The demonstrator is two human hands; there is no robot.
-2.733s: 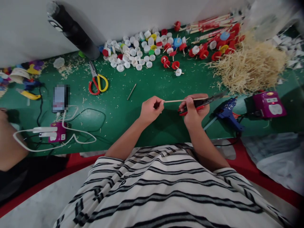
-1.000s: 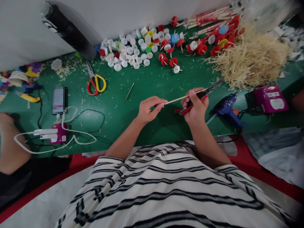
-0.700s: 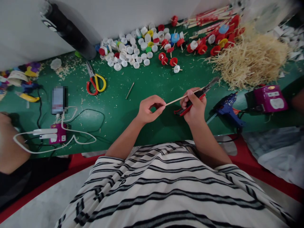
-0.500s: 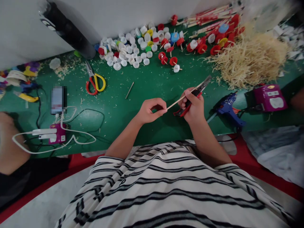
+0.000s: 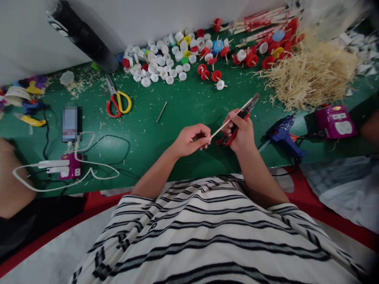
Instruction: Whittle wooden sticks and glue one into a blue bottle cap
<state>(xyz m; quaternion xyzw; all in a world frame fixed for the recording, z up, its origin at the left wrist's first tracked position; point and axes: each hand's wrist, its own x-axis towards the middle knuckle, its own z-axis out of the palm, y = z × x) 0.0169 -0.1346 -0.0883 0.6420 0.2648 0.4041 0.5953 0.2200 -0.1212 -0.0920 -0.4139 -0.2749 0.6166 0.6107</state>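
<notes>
My left hand [image 5: 191, 140] pinches the near end of a thin wooden stick [image 5: 218, 130] between thumb and fingertips. The stick slants up to the right, over my right hand [image 5: 242, 132]. That hand is wrapped round a red-and-black utility knife [image 5: 252, 103], its long dark blade pointing up and right. My right thumb presses near the stick, which runs alongside the blade; whether they touch I cannot tell. The knife's handle end shows below my right fingers. A short thin metal rod [image 5: 161, 112] lies on the green table [image 5: 183, 102] ahead of my left hand.
Scissors [image 5: 118, 103], a phone [image 5: 71, 123] and a magenta power block [image 5: 70, 166] with cables lie left. Bottle caps [image 5: 161, 61] and a black bottle [image 5: 84, 37] stand behind. Right are wood shavings [image 5: 310, 75], a blue glue gun [image 5: 284, 136] and another magenta block [image 5: 336, 122].
The knife and stick have swung from nearly level to a steeper slant, tips upward. My right hand has shifted slightly left, my left hand slightly right and down, bringing them closer.
</notes>
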